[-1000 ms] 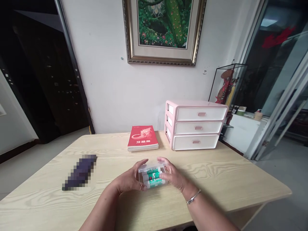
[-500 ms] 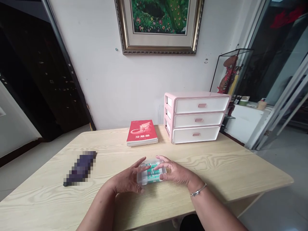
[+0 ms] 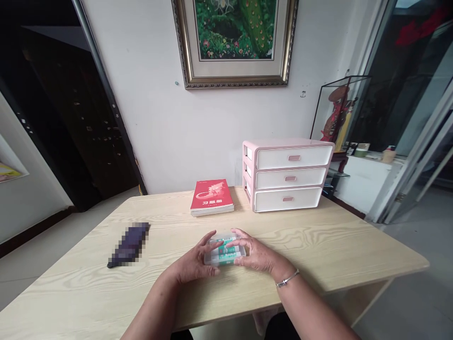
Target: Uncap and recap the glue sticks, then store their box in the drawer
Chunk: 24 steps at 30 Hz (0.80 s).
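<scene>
A clear plastic box [image 3: 220, 259] lies near the front of the wooden table, between my two hands. Through it show white-and-green printed pieces, their kind too small to make out. My left hand [image 3: 196, 262] grips the box's left side, with fingers reaching over the top and the thumb low at the front. On the other side my right hand [image 3: 260, 255] holds the right end, its index finger across the top and its thumb at the front right corner. A silver bracelet circles the right wrist.
A red book [image 3: 212, 194] lies behind the box. A pink-and-white three-drawer cabinet [image 3: 289, 177], its drawers closed, stands at the back right of the table [image 3: 318, 255]. To the left lies a dark, pixelated item [image 3: 130, 243]. A framed picture [image 3: 237, 78] hangs on the wall.
The head view has shifted slightly, so the scene sits a little differently. Both hands stay around the box, which appears levelled a little, with the left hand moved slightly along it.
</scene>
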{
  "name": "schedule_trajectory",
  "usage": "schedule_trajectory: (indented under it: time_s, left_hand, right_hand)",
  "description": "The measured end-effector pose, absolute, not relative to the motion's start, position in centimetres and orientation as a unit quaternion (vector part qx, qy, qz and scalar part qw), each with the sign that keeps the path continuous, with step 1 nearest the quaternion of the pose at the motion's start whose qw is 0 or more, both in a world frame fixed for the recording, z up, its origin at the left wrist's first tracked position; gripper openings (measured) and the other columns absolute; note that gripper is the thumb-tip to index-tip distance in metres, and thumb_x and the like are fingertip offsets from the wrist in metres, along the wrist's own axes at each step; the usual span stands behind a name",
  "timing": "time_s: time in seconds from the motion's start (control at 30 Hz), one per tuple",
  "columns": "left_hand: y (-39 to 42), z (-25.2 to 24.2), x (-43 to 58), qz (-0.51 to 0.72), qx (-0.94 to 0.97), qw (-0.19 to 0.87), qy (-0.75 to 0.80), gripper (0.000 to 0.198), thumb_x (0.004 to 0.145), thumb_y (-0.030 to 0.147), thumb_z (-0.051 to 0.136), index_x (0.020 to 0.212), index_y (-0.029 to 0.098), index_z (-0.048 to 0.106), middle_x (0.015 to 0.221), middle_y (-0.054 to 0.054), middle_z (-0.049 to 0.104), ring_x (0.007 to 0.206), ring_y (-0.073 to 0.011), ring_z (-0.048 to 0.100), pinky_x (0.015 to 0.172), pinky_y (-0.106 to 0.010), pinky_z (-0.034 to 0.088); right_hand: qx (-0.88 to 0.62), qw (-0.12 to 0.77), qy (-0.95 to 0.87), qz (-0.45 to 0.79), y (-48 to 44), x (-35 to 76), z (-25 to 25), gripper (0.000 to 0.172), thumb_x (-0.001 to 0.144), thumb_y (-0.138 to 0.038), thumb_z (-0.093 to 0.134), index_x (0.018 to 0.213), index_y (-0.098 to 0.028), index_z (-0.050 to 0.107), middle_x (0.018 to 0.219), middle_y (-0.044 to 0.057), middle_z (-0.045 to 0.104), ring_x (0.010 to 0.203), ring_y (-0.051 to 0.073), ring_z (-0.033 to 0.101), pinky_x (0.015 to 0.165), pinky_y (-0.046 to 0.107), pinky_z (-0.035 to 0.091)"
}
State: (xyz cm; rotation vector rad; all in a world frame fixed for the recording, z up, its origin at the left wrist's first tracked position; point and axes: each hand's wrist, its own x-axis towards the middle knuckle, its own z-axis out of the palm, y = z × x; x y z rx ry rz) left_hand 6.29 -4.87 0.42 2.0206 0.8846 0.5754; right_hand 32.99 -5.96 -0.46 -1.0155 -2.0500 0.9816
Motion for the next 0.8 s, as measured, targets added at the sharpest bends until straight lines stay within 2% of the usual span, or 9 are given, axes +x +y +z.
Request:
schedule_trajectory:
  time_s: [0.13, 0.23, 0.4, 0.5, 0.63, 0.8]
  left_hand:
    - [-5.0, 0.8, 6.3, 0.243, 0.803, 0.392, 0.379, 0.051, 0.090, 0.055, 0.054, 0.134, 0.032, 0.058, 0.161, -0.001, 0.024, 0.148, -0.0300, 0.019, 0.120, -0.045, 0.021]
    - [-4.8, 0.3, 6.6, 0.250, 0.805, 0.381, 0.380, 0.051, 0.089, 0.057, 0.053, 0.133, 0.031, 0.059, 0.158, 0.000, 0.032, 0.150, -0.0262, 0.014, 0.121, -0.042, 0.020]
    - [-4.5, 0.0, 6.8, 0.251, 0.808, 0.380, 0.374, 0.052, 0.089, 0.058, 0.053, 0.133, 0.031, 0.060, 0.158, -0.001, 0.032, 0.149, -0.0283, 0.015, 0.120, -0.044, 0.021]
    - [-4.6, -0.1, 6.6, 0.247, 0.815, 0.370, 0.372, 0.051, 0.089, 0.057, 0.053, 0.134, 0.032, 0.058, 0.160, 0.000, 0.027, 0.148, -0.0303, 0.020, 0.120, -0.045, 0.022]
    - [-4.1, -1.5, 6.1, 0.245, 0.850, 0.327, 0.332, 0.060, 0.085, 0.051, 0.064, 0.141, 0.036, 0.049, 0.164, -0.001, 0.011, 0.143, -0.0326, 0.033, 0.114, -0.048, 0.032]
    - [-3.5, -3.0, 6.2, 0.264, 0.869, 0.274, 0.315, 0.064, 0.082, 0.042, 0.070, 0.142, 0.039, 0.047, 0.163, -0.005, 0.016, 0.135, -0.0316, 0.044, 0.106, -0.046, 0.042]
  right_hand:
    - [-0.380, 0.325, -0.782, 0.373, -5.7, 32.9, -0.5, 0.042, 0.078, -0.045, 0.073, 0.114, -0.025, 0.072, 0.157, 0.011, 0.030, 0.140, 0.028, 0.037, 0.113, 0.042, 0.030]
    - [-0.384, 0.342, -0.776, 0.364, -5.5, 32.7, -0.8, 0.040, 0.083, -0.052, 0.065, 0.110, -0.023, 0.073, 0.154, 0.013, 0.035, 0.141, 0.027, 0.036, 0.113, 0.042, 0.028]
    - [-0.387, 0.342, -0.778, 0.359, -5.3, 32.4, -1.3, 0.040, 0.083, -0.053, 0.066, 0.109, -0.023, 0.074, 0.155, 0.012, 0.033, 0.141, 0.025, 0.036, 0.113, 0.039, 0.029]
    - [-0.384, 0.340, -0.782, 0.354, -5.4, 32.6, -1.2, 0.043, 0.081, -0.055, 0.067, 0.110, -0.024, 0.074, 0.155, 0.012, 0.033, 0.141, 0.027, 0.036, 0.114, 0.041, 0.028]
    - [-0.377, 0.332, -0.784, 0.365, -5.4, 32.9, -1.1, 0.049, 0.071, -0.051, 0.078, 0.113, -0.026, 0.073, 0.158, 0.011, 0.029, 0.141, 0.030, 0.035, 0.114, 0.042, 0.028]
    - [-0.392, 0.331, -0.780, 0.357, -5.8, 32.8, -0.9, 0.047, 0.070, -0.038, 0.081, 0.115, -0.027, 0.072, 0.158, 0.009, 0.029, 0.141, 0.029, 0.035, 0.114, 0.041, 0.029]
